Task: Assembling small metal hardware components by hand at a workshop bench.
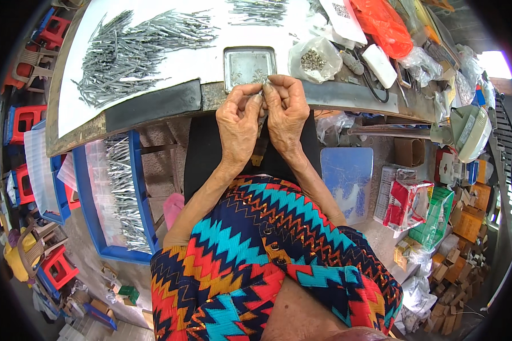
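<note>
While both hands, left (239, 116) and right (287, 111), pinch a small metal part (265, 86) just before the tray (249, 65), fitting seems underway, needing steady fingertip alignment.

A worn table (153, 111) with a white sheet (170, 62) on top stands over a grey concrete floor (159, 170). Red plastic stools (25, 119) crowd the left side, cardboard boxes (466, 221) pile up on the right, and daylight glares at the upper right (495, 63).
</note>
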`<state>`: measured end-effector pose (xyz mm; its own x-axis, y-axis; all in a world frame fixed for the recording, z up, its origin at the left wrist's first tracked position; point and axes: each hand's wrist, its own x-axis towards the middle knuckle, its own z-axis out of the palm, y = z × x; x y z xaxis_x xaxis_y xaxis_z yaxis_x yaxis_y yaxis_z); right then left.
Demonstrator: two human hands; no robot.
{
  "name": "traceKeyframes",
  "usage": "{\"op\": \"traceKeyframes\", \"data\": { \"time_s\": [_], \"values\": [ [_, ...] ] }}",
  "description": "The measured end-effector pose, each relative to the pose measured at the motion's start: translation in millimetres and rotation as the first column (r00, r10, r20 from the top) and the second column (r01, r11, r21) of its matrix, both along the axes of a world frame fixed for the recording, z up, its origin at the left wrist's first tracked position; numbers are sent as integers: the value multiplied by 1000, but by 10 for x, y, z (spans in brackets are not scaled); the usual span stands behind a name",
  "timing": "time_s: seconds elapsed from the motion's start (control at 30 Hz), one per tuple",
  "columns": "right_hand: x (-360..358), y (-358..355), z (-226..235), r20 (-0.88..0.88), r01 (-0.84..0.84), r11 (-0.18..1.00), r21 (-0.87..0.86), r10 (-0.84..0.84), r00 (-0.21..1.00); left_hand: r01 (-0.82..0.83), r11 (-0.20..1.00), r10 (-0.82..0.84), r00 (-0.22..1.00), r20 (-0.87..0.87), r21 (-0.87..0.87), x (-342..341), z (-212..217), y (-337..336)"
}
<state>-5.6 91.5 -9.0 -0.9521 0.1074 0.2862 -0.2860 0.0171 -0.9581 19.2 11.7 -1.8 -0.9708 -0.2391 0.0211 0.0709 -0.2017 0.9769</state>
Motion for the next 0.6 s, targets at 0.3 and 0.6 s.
{"op": "traceKeyframes", "data": {
  "time_s": [0.3,0.6],
  "values": [
    [-64,-25,-22,-11,40,996,-84,-41,999,-2,999,2,1000,-16,35,-38,55,43],
    [-133,9,-25,29,89,984,-155,-86,996,63,993,-67,997,38,103,-10,73,77]
  ]
}}
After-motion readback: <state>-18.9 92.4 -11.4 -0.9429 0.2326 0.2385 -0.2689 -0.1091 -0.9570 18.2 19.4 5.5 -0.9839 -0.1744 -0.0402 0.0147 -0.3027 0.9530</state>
